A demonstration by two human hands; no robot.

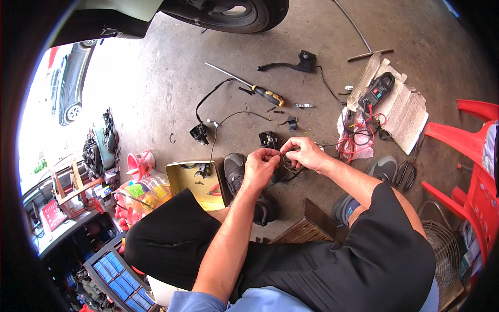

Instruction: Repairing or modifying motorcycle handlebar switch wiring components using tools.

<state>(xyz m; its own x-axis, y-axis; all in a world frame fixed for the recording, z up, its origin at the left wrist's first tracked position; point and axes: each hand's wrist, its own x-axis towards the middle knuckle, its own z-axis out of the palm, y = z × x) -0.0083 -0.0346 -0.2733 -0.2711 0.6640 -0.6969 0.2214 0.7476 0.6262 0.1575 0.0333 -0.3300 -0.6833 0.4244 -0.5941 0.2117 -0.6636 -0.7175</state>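
Note:
My left hand (260, 165) and my right hand (304, 152) meet above the concrete floor, both pinching thin wires (289, 165) between fingertips. The wire bundle hangs just below my hands, over my grey shoe (235, 170). A small black connector part (268, 139) lies on the floor just beyond my left hand. I sit with knees apart in black shorts.
On the floor lie a yellow-handled screwdriver (254, 88), a black brake lever (296, 63) with cable, a black switch (199, 132) and a clamp meter (378, 89) on cardboard with red leads. A yellow tray (189, 177) sits left; a red plastic chair (468, 161) right; a tyre (234, 13) ahead.

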